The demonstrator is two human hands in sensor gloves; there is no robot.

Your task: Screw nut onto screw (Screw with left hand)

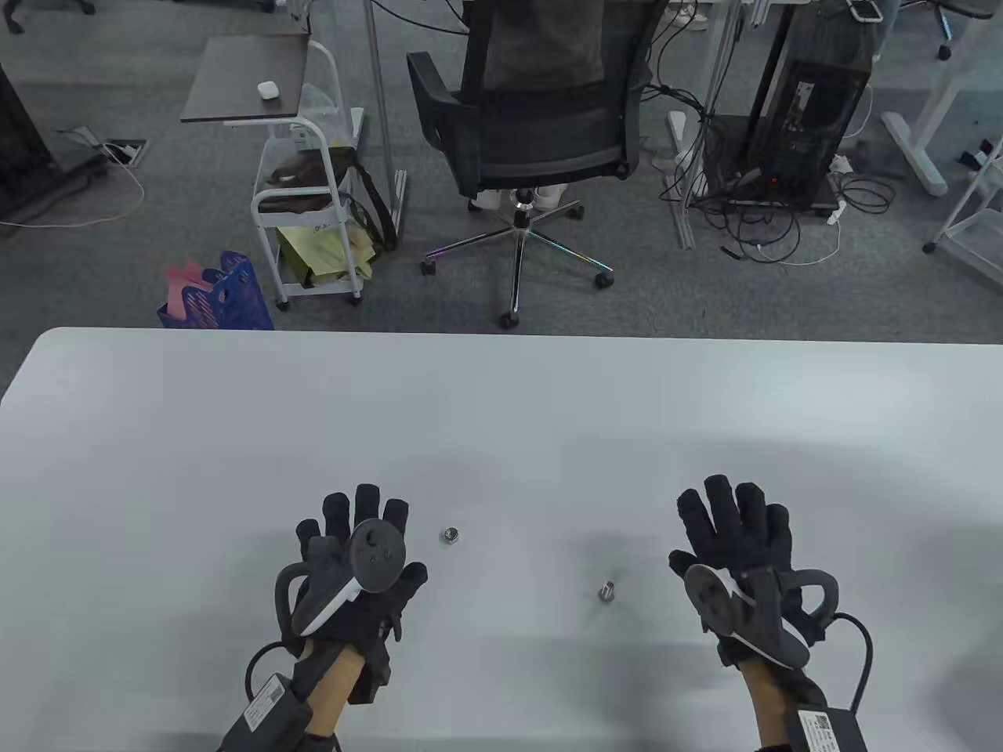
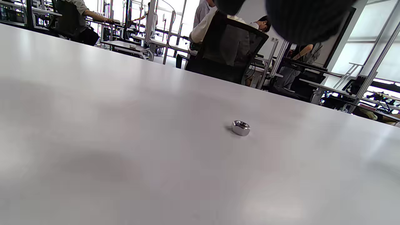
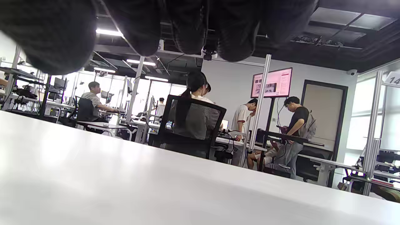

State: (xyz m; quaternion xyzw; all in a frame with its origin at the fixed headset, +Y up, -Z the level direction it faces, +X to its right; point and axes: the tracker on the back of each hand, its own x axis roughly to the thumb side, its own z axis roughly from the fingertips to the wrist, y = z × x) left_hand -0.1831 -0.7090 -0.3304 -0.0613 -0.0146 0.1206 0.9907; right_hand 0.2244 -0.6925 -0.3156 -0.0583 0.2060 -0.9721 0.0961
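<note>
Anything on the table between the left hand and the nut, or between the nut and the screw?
Nothing visible. The nut lies on bare table just right of the left hand, and only open surface separates it from the screw.

Open-plan lab office, desks [image 3: 103, 125], swivel chair [image 1: 525, 133], wall screen [image 3: 271, 82]

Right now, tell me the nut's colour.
Shiny silver metal; the nut shows best in the left wrist view.

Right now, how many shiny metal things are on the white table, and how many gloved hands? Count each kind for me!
Small silver hexagonal metal nut: 1
Short silver metal screw: 1
Black-gloved hands, left hand and right hand: 2
Total: 4, all over the white table.
</note>
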